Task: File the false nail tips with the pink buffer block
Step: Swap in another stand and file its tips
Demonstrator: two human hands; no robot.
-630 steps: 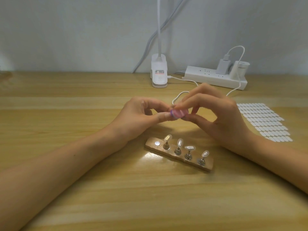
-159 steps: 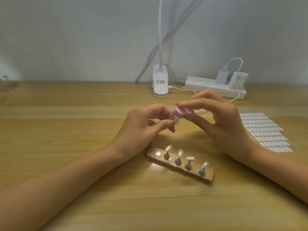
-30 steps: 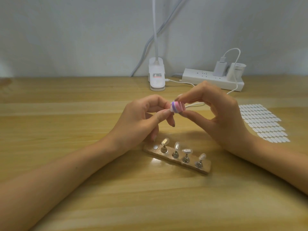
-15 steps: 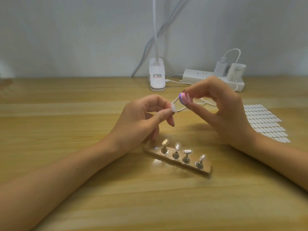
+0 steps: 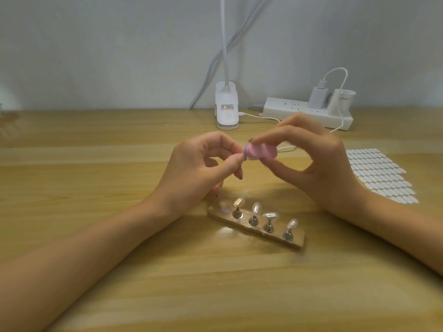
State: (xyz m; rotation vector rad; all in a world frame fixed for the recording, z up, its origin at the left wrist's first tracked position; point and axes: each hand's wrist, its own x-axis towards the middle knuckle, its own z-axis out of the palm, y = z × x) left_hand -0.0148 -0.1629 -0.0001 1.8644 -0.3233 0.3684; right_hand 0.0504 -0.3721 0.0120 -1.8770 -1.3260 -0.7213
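My right hand (image 5: 318, 164) pinches the pink buffer block (image 5: 260, 151) between thumb and fingertips above the table. My left hand (image 5: 201, 168) pinches a small false nail tip between thumb and forefinger; the tip is almost wholly hidden where it meets the block's left end. Below both hands a wooden holder strip (image 5: 297, 242) lies on the table, with several pearly nail tips (image 5: 256, 208) standing on metal posts. Its leftmost spot (image 5: 224, 209) shows only a bare magnet disc.
A sheet of white adhesive tabs (image 5: 381, 173) lies at the right. A white clip lamp base (image 5: 226, 109) and a power strip (image 5: 294, 109) with chargers and a cable stand at the back against the wall.
Half a second ago the block was lifted away from the nail tip; now my right hand has brought it back down against the tip held by my left hand.
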